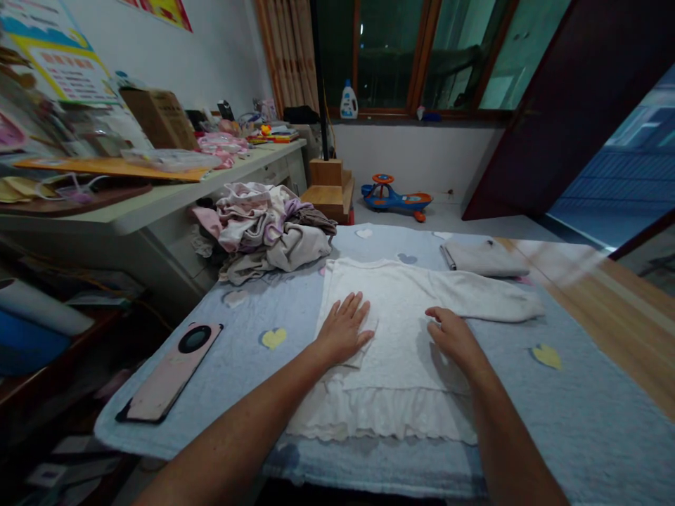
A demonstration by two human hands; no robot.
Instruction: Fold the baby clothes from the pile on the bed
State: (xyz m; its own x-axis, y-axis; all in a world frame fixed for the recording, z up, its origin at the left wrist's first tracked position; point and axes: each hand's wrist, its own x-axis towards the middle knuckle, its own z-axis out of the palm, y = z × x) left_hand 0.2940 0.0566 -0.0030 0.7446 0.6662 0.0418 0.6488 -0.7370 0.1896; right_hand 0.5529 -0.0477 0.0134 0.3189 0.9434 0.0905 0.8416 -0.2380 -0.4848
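A white ruffled top (pixel 395 337) lies at the centre of the frame on a blue blanket (pixel 527 407), one sleeve stretched toward the right. The left hand (pixel 345 330) rests flat on its left side, fingers spread. The right hand (pixel 451 336), loosely curled with thumb and finger apart, is over its right side; whether it touches, I cannot tell.
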